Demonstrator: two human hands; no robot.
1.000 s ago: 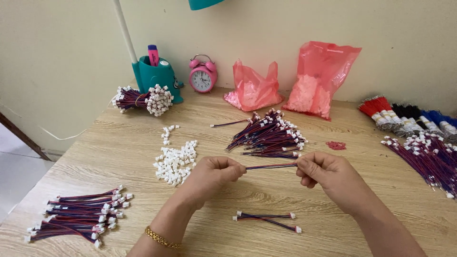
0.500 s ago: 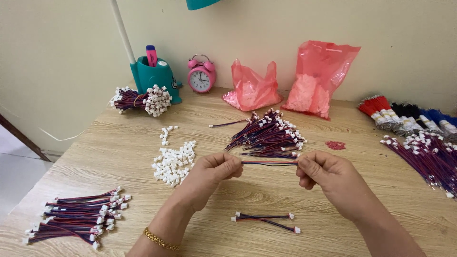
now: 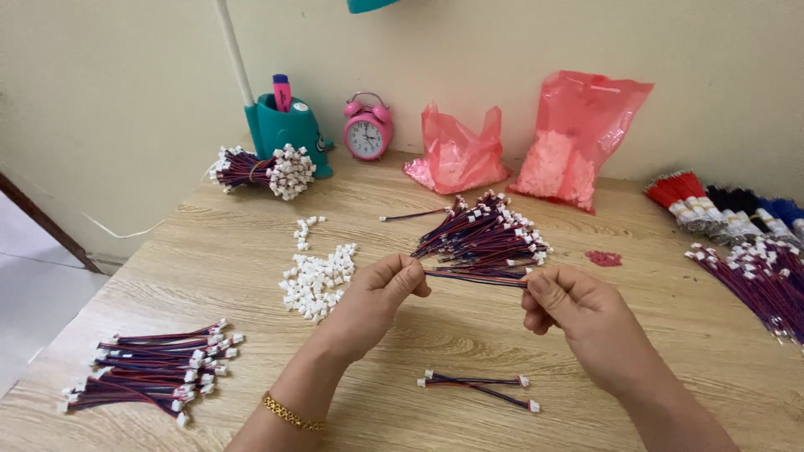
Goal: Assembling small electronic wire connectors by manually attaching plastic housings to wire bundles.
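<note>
A: What's being held?
B: A thin red-and-blue wire lead (image 3: 473, 277), stretched roughly level between both hands, above the middle of the desk (image 3: 402, 335).

A: Hands?
B: Left hand (image 3: 381, 289) pinches the lead's left end, thumb and fingers pressed together on it. Right hand (image 3: 574, 305) pinches the right end the same way. Can't tell if a plug sits at either end, the fingers cover them.

A: Nearest stuff?
B: Just beyond the lead, a loose pile of wires with white plugs (image 3: 486, 234). Left of the left hand, a heap of small white connector housings (image 3: 318, 276), a few strays farther back. Near side, between the wrists, two finished leads (image 3: 479, 389) lying crossed on the desk.

A: Farther out?
B: Near left, a stack of finished leads (image 3: 151, 368). Far left, a tied bundle of leads (image 3: 260, 170) beside a teal pen holder (image 3: 285, 125) with a pink marker in it. Pink alarm clock (image 3: 367, 130) by the wall, then two pink plastic bags (image 3: 540, 138) of white parts. Small red scrap (image 3: 603, 258) right of the pile. Far right edge, red, black and blue wire bundles (image 3: 729, 205) and another spread of leads (image 3: 758, 280).

A: Wrist?
B: Gold bracelet (image 3: 289, 413) on the left one.
</note>
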